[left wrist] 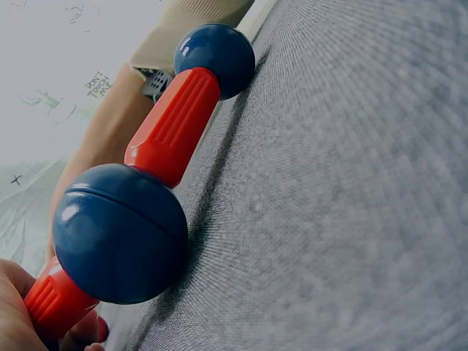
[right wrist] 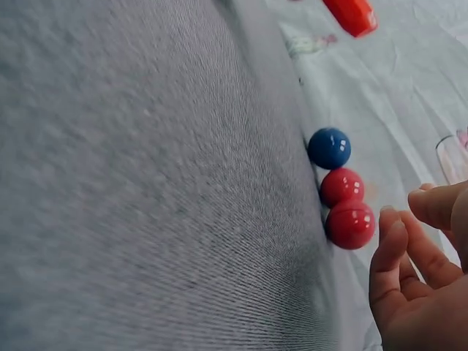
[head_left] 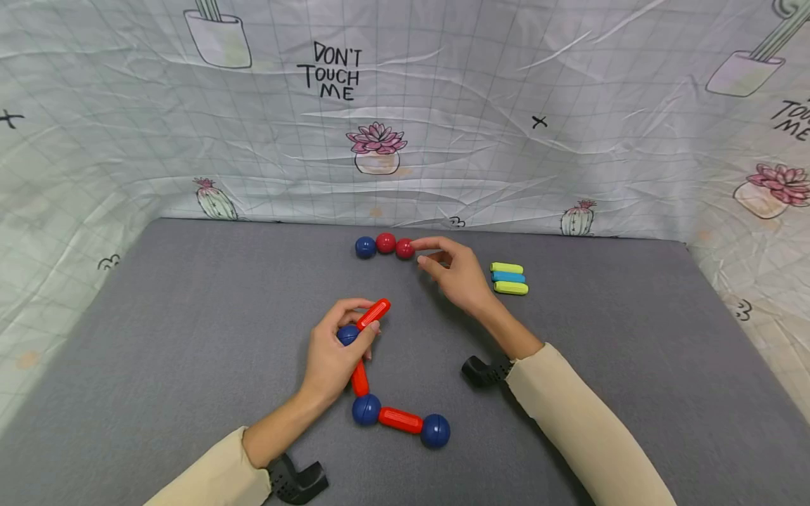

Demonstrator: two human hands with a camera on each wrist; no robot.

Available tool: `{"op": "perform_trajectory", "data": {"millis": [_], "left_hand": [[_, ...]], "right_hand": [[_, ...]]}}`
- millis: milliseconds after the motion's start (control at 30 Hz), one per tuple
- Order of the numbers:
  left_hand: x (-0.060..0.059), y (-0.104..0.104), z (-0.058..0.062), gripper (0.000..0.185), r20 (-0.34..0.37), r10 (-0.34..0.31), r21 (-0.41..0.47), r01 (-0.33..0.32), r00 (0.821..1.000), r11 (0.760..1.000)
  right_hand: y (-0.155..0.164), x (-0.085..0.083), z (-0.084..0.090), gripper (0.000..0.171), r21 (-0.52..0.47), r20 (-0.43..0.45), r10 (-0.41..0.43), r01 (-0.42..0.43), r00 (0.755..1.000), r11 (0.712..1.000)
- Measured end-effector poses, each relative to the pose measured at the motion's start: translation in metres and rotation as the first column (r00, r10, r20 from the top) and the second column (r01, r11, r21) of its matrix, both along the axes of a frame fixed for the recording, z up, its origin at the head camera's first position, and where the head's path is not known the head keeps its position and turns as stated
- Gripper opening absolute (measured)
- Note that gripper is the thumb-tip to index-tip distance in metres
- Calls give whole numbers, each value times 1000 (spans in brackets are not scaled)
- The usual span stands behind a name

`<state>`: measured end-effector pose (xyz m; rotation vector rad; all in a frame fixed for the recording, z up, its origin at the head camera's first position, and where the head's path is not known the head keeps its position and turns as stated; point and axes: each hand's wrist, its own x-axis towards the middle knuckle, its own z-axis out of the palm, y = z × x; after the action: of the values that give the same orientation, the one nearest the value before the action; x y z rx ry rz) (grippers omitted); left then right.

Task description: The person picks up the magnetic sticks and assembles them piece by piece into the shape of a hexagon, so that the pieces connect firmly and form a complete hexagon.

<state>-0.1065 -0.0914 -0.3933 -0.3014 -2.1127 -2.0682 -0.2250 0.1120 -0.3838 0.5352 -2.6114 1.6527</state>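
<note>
1. While the left hand [head_left: 335, 355] curls round a blue ball [head_left: 346, 334] and pinches a red rod [head_left: 374, 313] that angles up and to the right from it, a chain already lies on the grey mat [head_left: 190, 337] near the person.
2. That chain, by my reading, is the finished part: a second red rod [head_left: 359, 379] runs down from the held ball to a blue ball [head_left: 366, 409], then a third red rod [head_left: 400, 419] leads right to another blue ball [head_left: 435, 431].
3. At the far edge, the right hand [head_left: 457, 273] reaches with loose, parted fingers and grips nothing; its fingertip is at or just beside the nearest red ball [head_left: 405, 248].
4. Unused, I'd judge: that ball, a second red ball [head_left: 385, 243], a loose blue ball [head_left: 365, 247], and three stacked rods [head_left: 509, 277], yellow-green and blue, to the right.
</note>
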Motion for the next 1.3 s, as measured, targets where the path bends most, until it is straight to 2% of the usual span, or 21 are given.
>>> {"op": "perform_trajectory", "data": {"millis": [133,267,567,800,1100,1300], "left_hand": [[0,0,0,25,-6,9,-3,-9,1000,1000],[0,0,0,25,-2,11,-4,-11,1000,1000],[1,1,1,23,-3,12,-7,-12,1000,1000],[1,0,-1,22,-27,0,-5,0,1000,1000],[0,-1,-1,22,-21,-14,-12,14,1000,1000],[0,0,0,22,-9,-13,-19,13,1000,1000]], "right_hand": [[-3,-8,-2,29,63,-17,-11,12,1000,998],[-8,-15,-5,34,132,-46,18,-12,999,991],[-14,-21,-11,37,241,-74,33,-14,997,970],[-10,-16,-14,34,248,-50,46,-32,998,968],[-6,-8,-15,33,259,-41,65,-52,997,965],[-4,0,-14,37,204,6,68,-67,998,977]]}}
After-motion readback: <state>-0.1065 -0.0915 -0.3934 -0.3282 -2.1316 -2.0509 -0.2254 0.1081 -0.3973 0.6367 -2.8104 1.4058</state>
